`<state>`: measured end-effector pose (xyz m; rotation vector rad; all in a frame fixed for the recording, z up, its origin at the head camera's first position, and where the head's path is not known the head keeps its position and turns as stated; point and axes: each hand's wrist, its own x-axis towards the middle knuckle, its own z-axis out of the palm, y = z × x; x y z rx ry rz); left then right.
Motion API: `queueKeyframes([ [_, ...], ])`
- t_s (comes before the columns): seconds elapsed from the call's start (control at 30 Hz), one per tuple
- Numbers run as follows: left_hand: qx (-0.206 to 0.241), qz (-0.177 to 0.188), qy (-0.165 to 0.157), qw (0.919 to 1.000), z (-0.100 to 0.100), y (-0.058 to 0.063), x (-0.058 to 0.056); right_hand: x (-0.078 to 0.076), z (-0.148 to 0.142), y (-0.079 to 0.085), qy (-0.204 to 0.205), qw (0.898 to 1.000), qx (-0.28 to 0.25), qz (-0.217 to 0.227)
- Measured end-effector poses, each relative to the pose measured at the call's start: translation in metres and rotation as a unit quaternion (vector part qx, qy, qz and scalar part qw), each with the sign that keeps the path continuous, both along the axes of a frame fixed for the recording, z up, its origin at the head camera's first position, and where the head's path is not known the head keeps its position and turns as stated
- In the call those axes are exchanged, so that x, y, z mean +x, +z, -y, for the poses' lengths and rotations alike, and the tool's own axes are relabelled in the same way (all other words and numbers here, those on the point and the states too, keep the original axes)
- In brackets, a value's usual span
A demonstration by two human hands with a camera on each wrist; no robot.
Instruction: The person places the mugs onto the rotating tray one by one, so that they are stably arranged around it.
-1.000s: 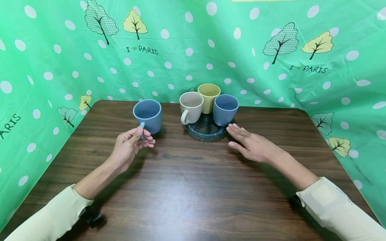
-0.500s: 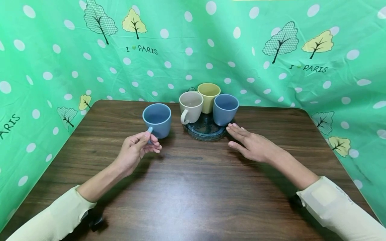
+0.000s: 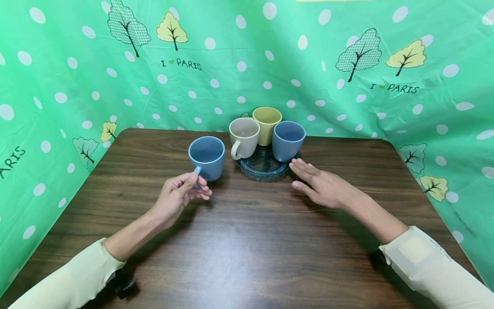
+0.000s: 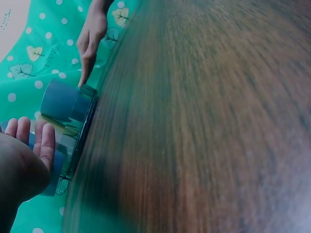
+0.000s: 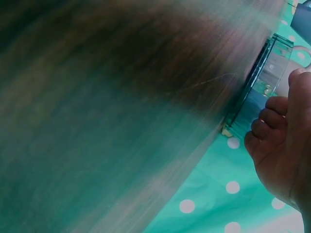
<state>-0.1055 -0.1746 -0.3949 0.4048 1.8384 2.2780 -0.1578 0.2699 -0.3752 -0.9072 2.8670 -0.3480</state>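
My left hand (image 3: 178, 196) pinches the handle of a blue mug (image 3: 213, 169), which is upright just left of a round dark-blue glass tray (image 3: 263, 175). A white mug (image 3: 248, 143) stands at the tray's left, its handle toward me. Behind it is a yellow mug (image 3: 266, 128), and another blue mug (image 3: 287, 149) stands at the right. My right hand (image 3: 326, 188) lies with straight fingers, fingertips right at the tray's right rim. In the right wrist view, the tray's clear side (image 5: 257, 85) shows beyond that hand. The left wrist view hides the pinched handle behind my left hand (image 4: 26, 165).
The dark wooden table (image 3: 239, 249) spreads in front of the tray. Close behind its far edge hangs a green cloth (image 3: 247, 56) with white dots and printed trees, which also runs along both sides.
My left hand has carried the blue mug to the right and a little toward me, closer to the tray. The right hand, the tray and the mugs on it keep their places.
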Motion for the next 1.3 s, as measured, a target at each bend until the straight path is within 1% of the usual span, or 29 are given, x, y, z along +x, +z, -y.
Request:
queueKeyframes([
  [0.2,0.004,-0.003,-0.013,0.9999,-0.005,-0.002,0.002,0.0,0.001,0.0,-0.003,1.0,0.002,0.007],
  [0.43,0.017,-0.024,-0.038,0.9989,-0.01,-0.003,0.003,0.001,0.001,0.0,-0.009,1.0,0.009,0.012],
  [0.63,0.014,-0.023,-0.047,0.9985,-0.015,-0.004,0.003,0.001,0.001,0.001,-0.009,1.0,0.014,0.012],
  [0.8,0.012,-0.018,-0.054,0.9983,-0.02,-0.001,0.003,0.001,0.002,0.001,-0.001,1.0,0.015,0.004],
  [1.03,0.007,-0.013,-0.058,0.9982,-0.026,0.005,0.004,0.002,0.002,0.001,-0.002,1.0,0.014,0.012],
  [1.3,0.012,-0.026,-0.07,0.9971,-0.031,0.007,0.005,0.003,0.002,0.002,-0.002,1.0,0.014,0.013],
])
